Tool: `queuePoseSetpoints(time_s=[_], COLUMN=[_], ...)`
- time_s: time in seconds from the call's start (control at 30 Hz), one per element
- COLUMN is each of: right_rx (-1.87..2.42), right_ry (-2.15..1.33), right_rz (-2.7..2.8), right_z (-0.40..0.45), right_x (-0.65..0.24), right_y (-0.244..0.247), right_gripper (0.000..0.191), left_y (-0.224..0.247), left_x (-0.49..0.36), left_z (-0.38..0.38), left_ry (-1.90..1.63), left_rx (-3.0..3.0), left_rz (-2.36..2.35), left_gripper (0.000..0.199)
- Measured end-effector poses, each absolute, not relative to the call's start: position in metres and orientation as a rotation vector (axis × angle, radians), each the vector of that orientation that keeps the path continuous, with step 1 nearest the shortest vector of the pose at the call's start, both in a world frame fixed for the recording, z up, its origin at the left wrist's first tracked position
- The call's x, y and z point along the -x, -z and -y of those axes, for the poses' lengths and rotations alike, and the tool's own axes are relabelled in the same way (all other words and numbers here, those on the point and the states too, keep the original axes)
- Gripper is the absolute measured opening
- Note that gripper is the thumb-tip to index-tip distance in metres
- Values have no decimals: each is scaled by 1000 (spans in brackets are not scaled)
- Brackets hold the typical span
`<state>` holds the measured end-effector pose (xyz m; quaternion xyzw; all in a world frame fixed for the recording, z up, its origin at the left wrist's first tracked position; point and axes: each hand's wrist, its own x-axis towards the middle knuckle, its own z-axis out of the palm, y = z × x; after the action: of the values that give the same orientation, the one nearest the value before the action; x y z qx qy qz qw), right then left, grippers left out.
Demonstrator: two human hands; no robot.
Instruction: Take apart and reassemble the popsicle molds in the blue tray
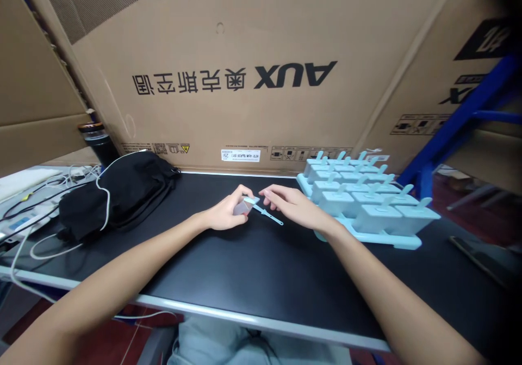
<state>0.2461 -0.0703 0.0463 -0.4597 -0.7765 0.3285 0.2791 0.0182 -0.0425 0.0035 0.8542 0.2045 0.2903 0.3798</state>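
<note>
In the middle of the table my left hand [226, 211] is closed around a small greyish popsicle mold cup [241, 208], its light blue edge facing right. A light blue popsicle stick [269, 215] slants down to the right from that edge. Whether stick and cup are joined I cannot tell. Just right of the cup hovers my right hand [287, 202], fingers loosely bent and apart, with nothing visible in them. Beyond my right forearm stands a light blue popsicle mold set [362, 240], several filled places topped by stick handles.
A black bag [122, 193] with white cables lies at the left, a dark bottle [98, 143] behind it. A large cardboard box [244, 120] walls the back. A dark phone-like slab [475, 256] rests at the right, near a blue metal frame [460, 123].
</note>
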Motion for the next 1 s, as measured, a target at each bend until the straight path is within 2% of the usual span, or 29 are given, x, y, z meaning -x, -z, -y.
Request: queuePoseSetpoints(time_s=[0.43,0.83,1.0], right_rx=[1207,1017,960], right_ry=[-830,-475,-266], right_rz=[2180,2009,2113], right_z=[69,69,62], right_x=[-247,-219,-213], right_y=[-38,-24,-15], right_gripper=[36,17,17], left_y=[-8,-9,-7], left_x=[-15,-18,-17], left_z=[34,38,38], left_ry=[-788,-732,-739], left_rx=[-1444,-1589,-1644], left_rz=[-498,-518,-515], left_gripper=[54,50,47])
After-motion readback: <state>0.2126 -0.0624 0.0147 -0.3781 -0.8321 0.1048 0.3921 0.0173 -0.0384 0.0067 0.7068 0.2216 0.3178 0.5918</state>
